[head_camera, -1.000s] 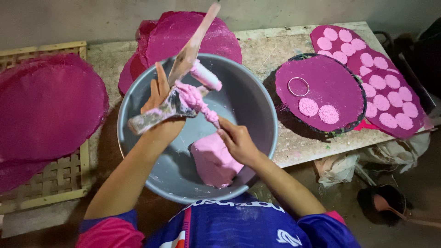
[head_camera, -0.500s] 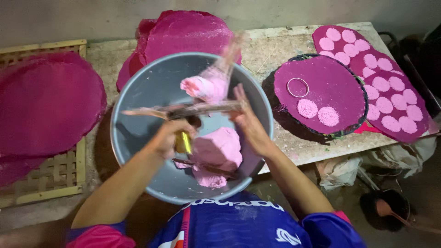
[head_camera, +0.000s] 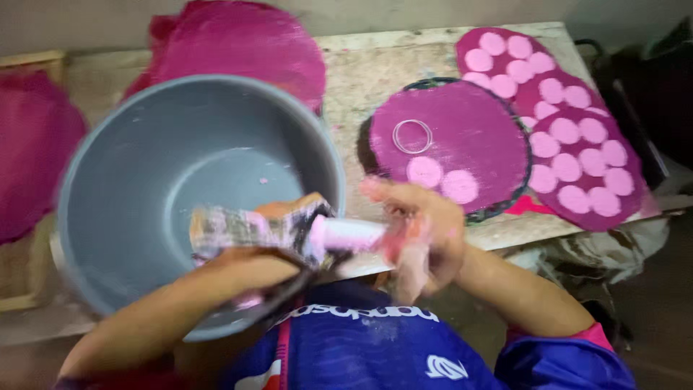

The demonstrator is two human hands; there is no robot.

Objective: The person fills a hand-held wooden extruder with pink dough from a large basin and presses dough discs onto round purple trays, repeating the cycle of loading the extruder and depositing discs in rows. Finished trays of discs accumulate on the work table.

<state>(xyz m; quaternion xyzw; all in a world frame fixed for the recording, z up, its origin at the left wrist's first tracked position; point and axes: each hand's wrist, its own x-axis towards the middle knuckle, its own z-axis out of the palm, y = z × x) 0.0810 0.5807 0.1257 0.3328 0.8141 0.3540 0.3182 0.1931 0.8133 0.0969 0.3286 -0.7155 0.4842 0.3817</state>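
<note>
Pink dough (head_camera: 346,235) sat gripped in my right hand (head_camera: 422,242); my left hand (head_camera: 253,271) clutched a scraper (head_camera: 245,227) over the grey basin (head_camera: 144,180).

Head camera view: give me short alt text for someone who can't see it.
Two hands meet over the near rim of a grey basin: the left hand grips a dough-smeared tool, the right hand holds pale pink dough at its end. Pink mats with pale pink discs lie on the table beyond.
</note>
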